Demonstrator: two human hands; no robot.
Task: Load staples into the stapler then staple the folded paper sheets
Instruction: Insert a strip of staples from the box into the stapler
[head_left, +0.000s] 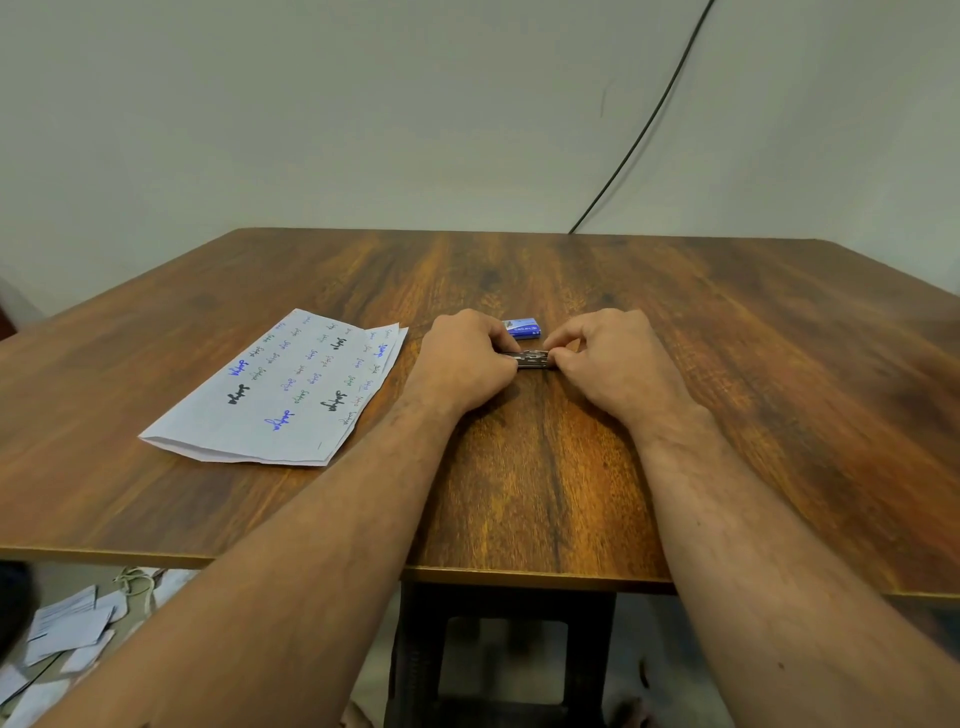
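Head view: stapler mostly hidden, gripped between left hand and right hand; staple box just behind.

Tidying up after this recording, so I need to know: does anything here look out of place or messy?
On the table, little: the folded paper sheets lie slightly fanned at their far corner. The oddity is below its left edge, where loose paper scraps and a bit of string litter the floor. Both hands hold the stapler.

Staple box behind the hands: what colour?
Blue, with a pale printed patch, on the staple box; the head view shows it.
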